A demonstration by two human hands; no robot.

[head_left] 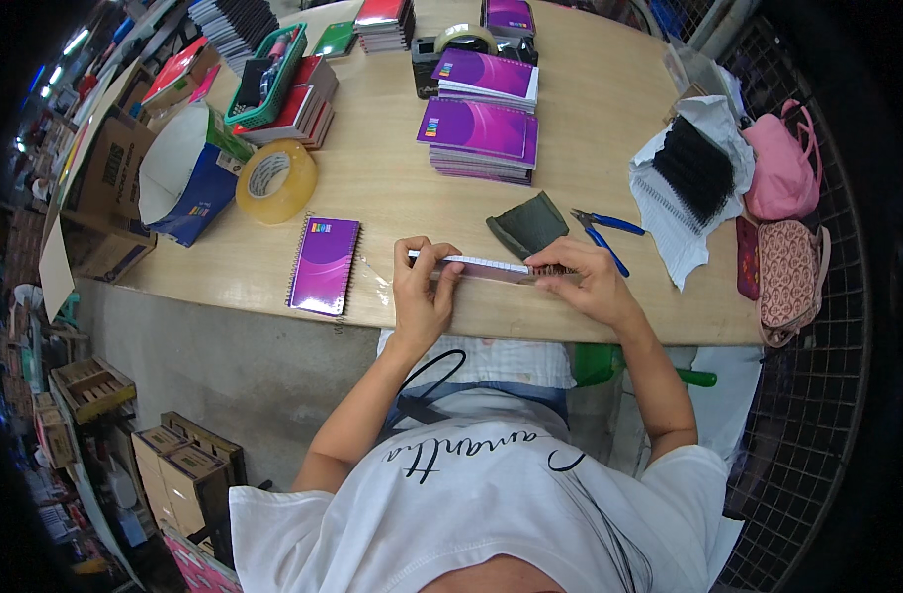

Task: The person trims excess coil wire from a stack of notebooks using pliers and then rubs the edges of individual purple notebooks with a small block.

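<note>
Currently pinching a thin spiral-bound notebook [486, 267] edge-on between both hands, with white page edges turned up, above the near part of the pale wooden table [372, 178]. Clasping its left end between thumb and fingers of the left hand [422, 295]; gripping its right end, at the dark wire coil [553, 270], between thumb and fingers of the right hand [592, 280]. Cannot tell from this angle about contact with the tabletop beneath. Showing, left of the grip, a purple spiral notebook [323, 265] lying flat, and farther off beyond it a wide roll of yellowish packing tape [305, 188]. Showing, just beyond the right hand, a dark green curled pad [530, 227] and blue-handled pliers [614, 223]; farther right, black wire combs [693, 173] on crumpled white paper [669, 242], beside a pink bag [779, 168]. Showing, well beyond the grip, stacks of purple notebooks [476, 130] in front of a tape dispenser [427, 77].
</note>
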